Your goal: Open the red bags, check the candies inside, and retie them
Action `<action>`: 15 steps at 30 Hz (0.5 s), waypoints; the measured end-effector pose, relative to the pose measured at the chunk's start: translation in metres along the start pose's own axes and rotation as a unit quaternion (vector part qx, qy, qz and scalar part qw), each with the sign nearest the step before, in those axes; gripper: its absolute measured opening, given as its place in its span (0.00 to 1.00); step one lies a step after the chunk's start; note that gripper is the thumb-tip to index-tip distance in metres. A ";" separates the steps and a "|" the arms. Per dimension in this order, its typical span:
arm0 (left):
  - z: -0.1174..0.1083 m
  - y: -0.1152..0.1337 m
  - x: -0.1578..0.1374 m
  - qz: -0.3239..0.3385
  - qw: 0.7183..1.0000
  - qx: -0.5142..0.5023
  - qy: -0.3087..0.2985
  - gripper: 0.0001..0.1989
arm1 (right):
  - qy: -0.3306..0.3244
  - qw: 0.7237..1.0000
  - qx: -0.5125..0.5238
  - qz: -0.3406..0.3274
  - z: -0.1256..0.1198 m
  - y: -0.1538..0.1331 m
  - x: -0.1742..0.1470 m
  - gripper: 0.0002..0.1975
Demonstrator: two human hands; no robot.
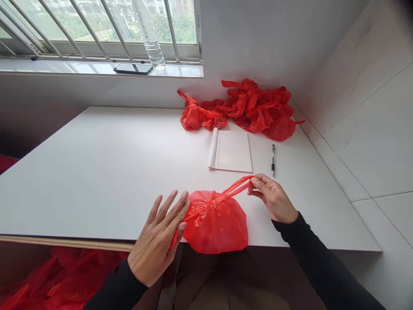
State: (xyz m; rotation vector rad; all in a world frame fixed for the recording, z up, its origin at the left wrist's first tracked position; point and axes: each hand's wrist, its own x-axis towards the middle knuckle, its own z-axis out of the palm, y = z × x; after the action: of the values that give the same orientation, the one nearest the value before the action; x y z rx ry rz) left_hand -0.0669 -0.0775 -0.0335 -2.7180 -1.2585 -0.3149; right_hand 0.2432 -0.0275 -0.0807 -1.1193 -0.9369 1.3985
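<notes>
A red plastic bag [217,228], gathered at its top, rests at the table's front edge and bulges slightly over it. Its twisted handle stretches up to the right, where my right hand [272,196] pinches the end between thumb and fingers. Against the bag's left side lies my left hand [164,234], fingers stretched out and slightly apart. A bit of red plastic shows beside the left thumb. What the bag contains cannot be seen.
Behind the bag are a notepad [234,150] and a pen [273,160]. Crumpled red bags [261,107] lie against the wall, with more red plastic [71,280] below the table [97,172]. A phone [133,68] and a bottle [154,51] occupy the windowsill.
</notes>
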 end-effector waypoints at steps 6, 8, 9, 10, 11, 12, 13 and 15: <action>0.007 0.044 0.015 -0.004 0.994 -0.110 0.002 0.30 | 0.020 1.000 0.011 -0.016 0.022 0.006 -0.025 0.13; 0.021 0.056 0.021 -0.011 0.990 -0.136 -0.019 0.32 | 0.034 0.999 -0.007 -0.019 0.023 0.012 -0.030 0.14; 0.028 0.059 0.022 -0.022 0.991 -0.131 -0.024 0.33 | 0.045 0.999 -0.015 -0.017 0.021 0.018 -0.031 0.15; 0.033 0.060 0.022 -0.036 0.991 -0.129 -0.025 0.31 | 0.058 0.998 -0.017 -0.014 0.018 0.024 -0.031 0.16; 0.035 0.059 0.020 -0.050 0.990 -0.128 -0.022 0.28 | 0.074 0.997 -0.014 -0.010 0.013 0.032 -0.030 0.16; 0.034 0.058 0.018 -0.067 0.989 -0.130 -0.013 0.23 | 0.089 0.996 -0.011 -0.004 0.007 0.040 -0.029 0.17; 0.029 0.056 0.014 -0.088 0.987 -0.138 0.002 0.19 | 0.105 0.994 -0.010 0.001 0.001 0.048 -0.028 0.17; 0.009 0.050 0.005 -0.152 0.974 -0.160 0.047 0.14 | 0.136 0.991 -0.017 0.011 -0.014 0.062 -0.025 0.16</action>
State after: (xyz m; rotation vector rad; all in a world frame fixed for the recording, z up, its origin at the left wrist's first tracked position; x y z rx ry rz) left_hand -0.0244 -0.1045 -0.0425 -2.7085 -1.7297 -0.7284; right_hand 0.2410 -0.0611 -0.1402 -1.3115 -0.7568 1.2140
